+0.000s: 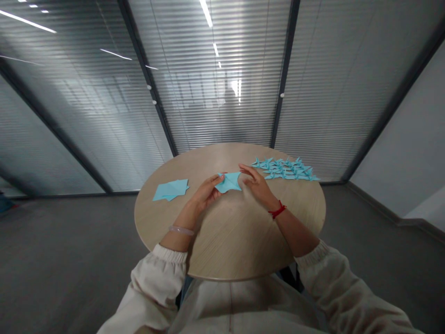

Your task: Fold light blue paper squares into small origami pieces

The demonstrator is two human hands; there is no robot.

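A light blue sheet of origami paper [229, 182], creased and partly folded, is held up over the middle of the round table. My left hand [207, 191] grips its left edge, with the thumb on top. At the paper's right edge is my right hand [256, 184], its fingers apart and curved; whether a fingertip touches the paper is hard to see. To the left on the table lies a small stack of blue paper squares [171, 189]. Several folded blue paper cranes [287, 169] stand in rows at the back right, just beyond my right hand.
The round wooden table [239, 236] has its near edge close to my body. Behind it rises a glass partition with blinds [222, 116] and dark frames. A white wall [399, 139] stands at the right, and grey floor [69, 241] surrounds the table.
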